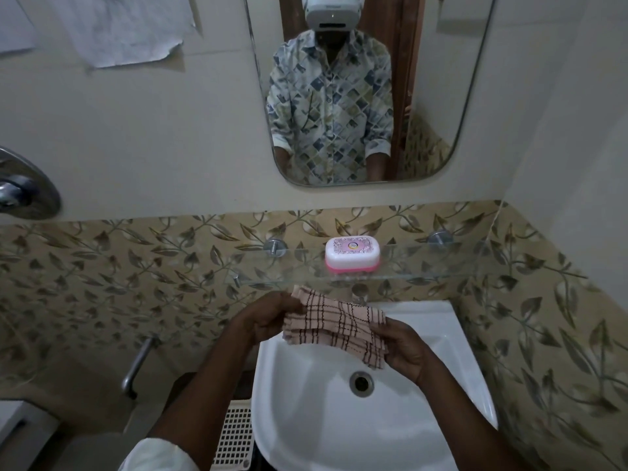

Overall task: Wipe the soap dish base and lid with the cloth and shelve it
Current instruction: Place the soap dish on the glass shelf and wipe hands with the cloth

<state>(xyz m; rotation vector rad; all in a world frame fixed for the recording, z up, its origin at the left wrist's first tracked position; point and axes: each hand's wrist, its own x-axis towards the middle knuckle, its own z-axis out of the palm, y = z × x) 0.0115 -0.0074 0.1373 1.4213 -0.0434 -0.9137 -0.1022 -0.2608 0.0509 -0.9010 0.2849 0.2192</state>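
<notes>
The soap dish (pixel 352 254) stands on the glass shelf (pixel 475 263), about midway along its length, between the two metal wall mounts (pixel 275 248). Its white patterned lid (pixel 351 247) is seated on the pink base (pixel 351 266), so the dish is closed and whole. Neither hand touches it.

Below the shelf's front edge, over the back rim of the white sink (pixel 306 402), both hands hold the pink checked cloth (pixel 336 326). The left hand (pixel 268 317) pinches one end of it with curled fingers, and the right hand (pixel 404 345) grips the other end. The cloth is gathered in loose folds between them, not spread flat.

With the dish shut and on the shelf, these signs fit either end of the job, and I cannot tell which. It looks most like the cloth is being readied for wiping.

If so, the next move calls for one hand to let go of the cloth, reach up over the shelf's front edge and lift the dish down. The lid then has to come off, so base and lid can each be wiped. The glass shelf is narrow and smooth, so the dish probably slides easily; a firm grasp across its sides would be wise.
</notes>
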